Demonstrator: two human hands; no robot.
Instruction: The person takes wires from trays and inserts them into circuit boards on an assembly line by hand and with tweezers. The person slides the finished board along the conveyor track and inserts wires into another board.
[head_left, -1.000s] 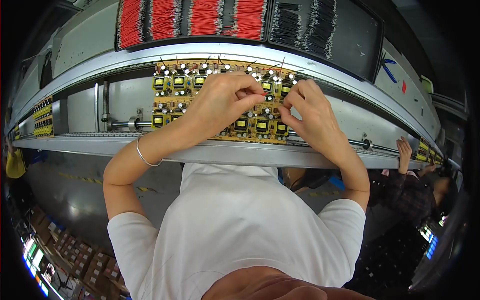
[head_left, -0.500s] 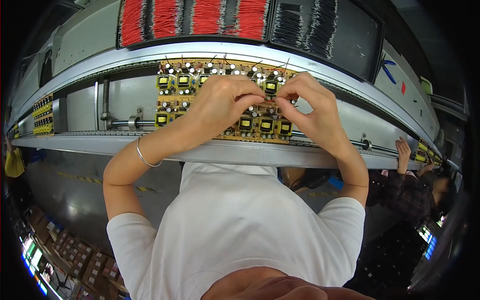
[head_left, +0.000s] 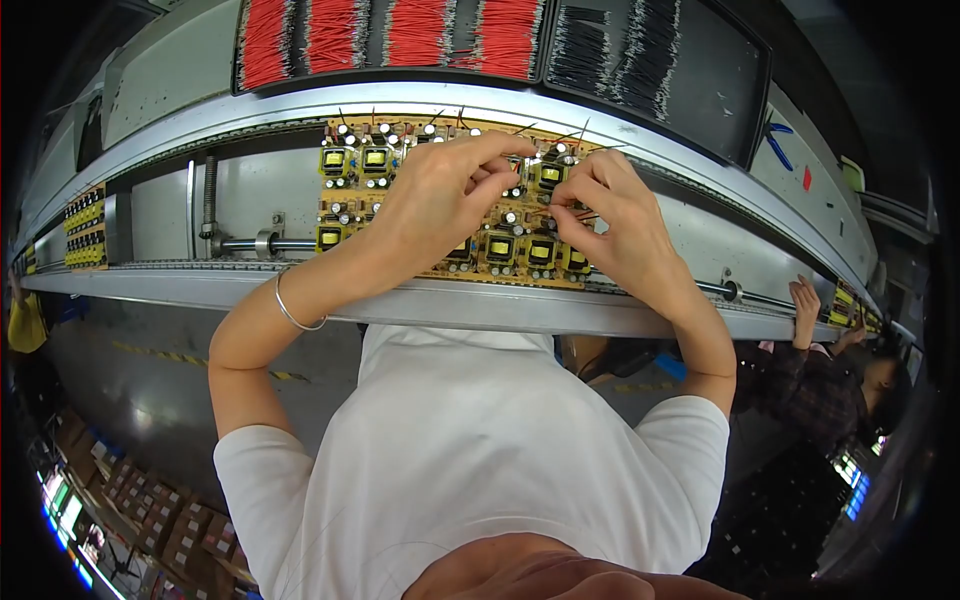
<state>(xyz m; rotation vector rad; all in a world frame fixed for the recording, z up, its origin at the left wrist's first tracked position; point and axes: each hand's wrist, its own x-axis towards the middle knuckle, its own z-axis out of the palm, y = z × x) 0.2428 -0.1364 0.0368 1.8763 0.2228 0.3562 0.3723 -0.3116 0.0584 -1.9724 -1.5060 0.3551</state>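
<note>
A panel of yellow-brown circuit boards [head_left: 345,185] lies across the rails, bearing yellow transformers, capacitors and short upright wires. Above its middle is my left hand [head_left: 440,195], index finger stretched out and thumb apart from it. A small reddish bit shows by those fingertips; whether the hand touches it I cannot tell. My right hand [head_left: 620,220] is over the panel's right part, thumb and index finger pinched close to a transformer [head_left: 550,175]. Thin reddish wires [head_left: 587,213] show in the gap of this hand, and their ends are partly hidden by the fingers.
Behind the rail, a black tray [head_left: 400,78] holds bundles of red wires [head_left: 420,35] and black wires [head_left: 640,50]. Blue-handled pliers [head_left: 778,145] lie at right. Another board panel [head_left: 86,228] sits at far left. A co-worker's hand [head_left: 806,305] rests at the right rail.
My fingertips, close together before, have moved apart. The left index finger has lifted and opened from the thumb; the right hand has dropped slightly. The board panel has shifted a little to the right.
</note>
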